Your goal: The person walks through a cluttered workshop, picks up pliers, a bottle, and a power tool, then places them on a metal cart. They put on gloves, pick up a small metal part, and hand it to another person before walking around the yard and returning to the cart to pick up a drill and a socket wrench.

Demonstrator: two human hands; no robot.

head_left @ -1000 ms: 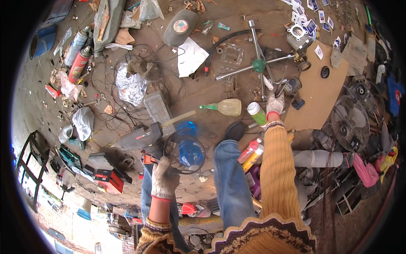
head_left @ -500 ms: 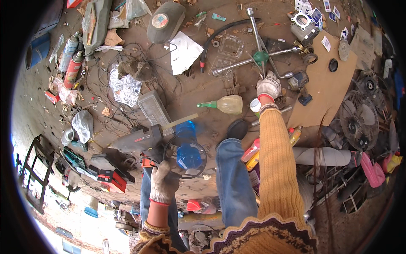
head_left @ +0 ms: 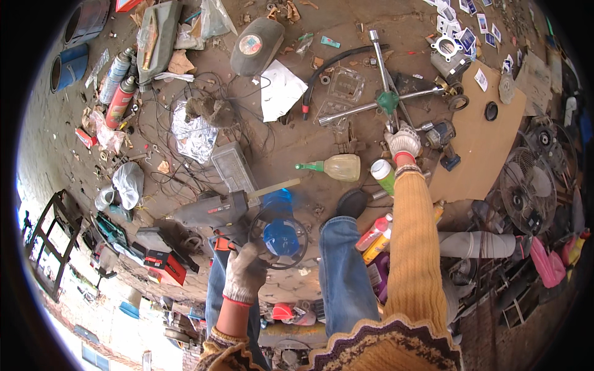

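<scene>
My left hand (head_left: 245, 272), in a whitish knit glove, closes at the black grip of a grey glue gun (head_left: 213, 210). A yellowish stick juts from the gun's right end. Beside the hand is a black ring-shaped loop (head_left: 305, 242), with a blue translucent bottle (head_left: 281, 237) seen through it. My right hand (head_left: 403, 143), gloved too, reaches forward, its fingers closed round the near arm of a four-way lug wrench (head_left: 388, 101) with a green hub. The palm hides that arm's end. Left of my right forearm stands a white and green can (head_left: 383, 175).
A spray bottle (head_left: 340, 167) with a green nozzle lies between my hands. A clear plastic case (head_left: 235, 167), a white paper (head_left: 281, 91) and tangled wires are farther off. At right lie cardboard (head_left: 489, 136), a power tool (head_left: 440, 133) and a fan (head_left: 529, 173). Spray cans (head_left: 120, 102) lie far left.
The view has shifted, so everything appears lower and slightly to the right. More of the white and green can shows beside my right forearm. Both hands stay closed at the same things.
</scene>
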